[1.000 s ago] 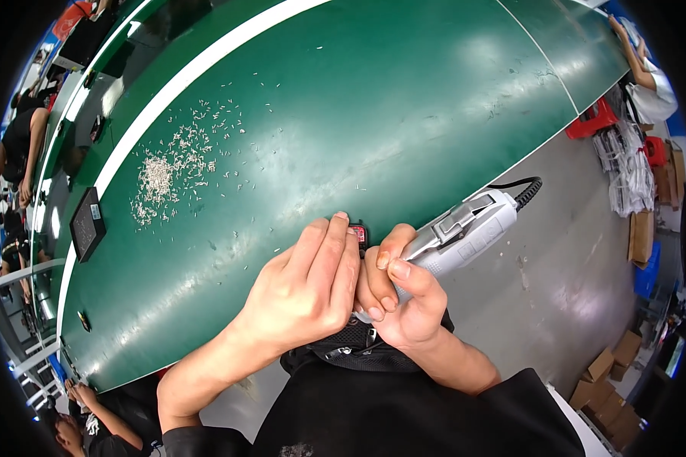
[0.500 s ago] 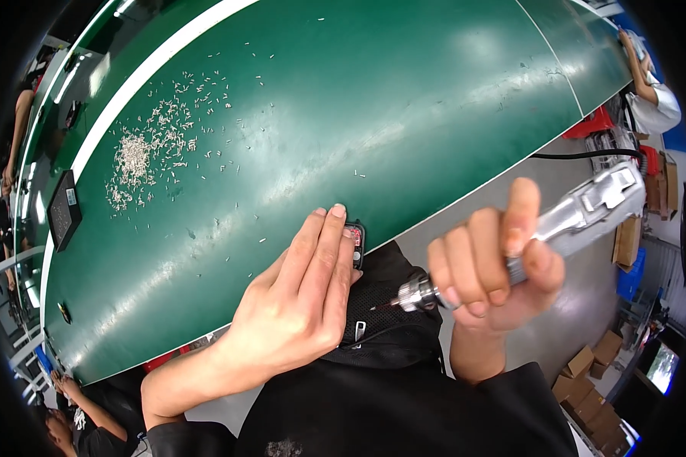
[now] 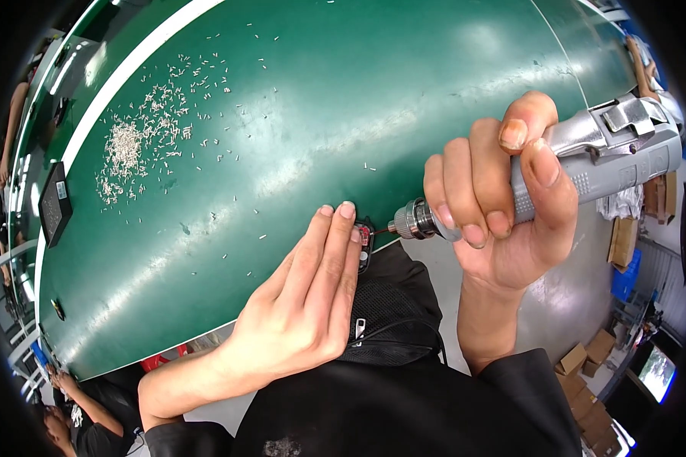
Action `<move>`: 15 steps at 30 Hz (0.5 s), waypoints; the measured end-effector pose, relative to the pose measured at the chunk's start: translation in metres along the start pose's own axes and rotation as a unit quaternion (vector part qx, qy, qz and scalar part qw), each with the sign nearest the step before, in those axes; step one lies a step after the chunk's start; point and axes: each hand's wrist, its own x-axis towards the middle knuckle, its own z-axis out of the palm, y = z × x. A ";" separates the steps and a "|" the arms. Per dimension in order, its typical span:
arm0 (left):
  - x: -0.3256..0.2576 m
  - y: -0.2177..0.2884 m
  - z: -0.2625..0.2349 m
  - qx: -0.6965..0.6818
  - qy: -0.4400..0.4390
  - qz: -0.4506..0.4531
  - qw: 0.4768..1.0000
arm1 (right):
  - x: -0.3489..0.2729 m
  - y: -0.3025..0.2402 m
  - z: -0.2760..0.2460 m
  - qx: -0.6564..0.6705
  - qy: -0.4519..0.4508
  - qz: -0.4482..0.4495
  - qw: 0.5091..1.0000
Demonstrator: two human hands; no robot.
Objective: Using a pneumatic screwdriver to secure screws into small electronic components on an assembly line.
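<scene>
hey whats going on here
A person's left hand lies over a small black casing with red parts inside, near a green table's edge. The right hand grips a grey, metal-levered power tool, its thin bit aimed at the casing; whether it touches is unclear. Tiny silvery pieces lie heaped further left.
</scene>
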 end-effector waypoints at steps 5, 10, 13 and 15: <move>0.000 -0.002 0.000 -0.002 -0.001 0.002 1.000 | 0.000 0.006 -0.002 0.024 -0.016 0.011 1.000; 0.000 -0.003 0.003 -0.014 0.008 -0.005 1.000 | 0.001 0.007 -0.006 0.033 -0.029 0.025 0.999; 0.000 -0.004 0.003 -0.022 0.012 -0.006 1.000 | 0.004 0.006 -0.007 0.027 -0.052 0.033 0.998; 0.000 -0.005 0.003 -0.018 0.017 0.001 1.000 | 0.007 0.003 -0.002 0.017 -0.065 0.036 0.997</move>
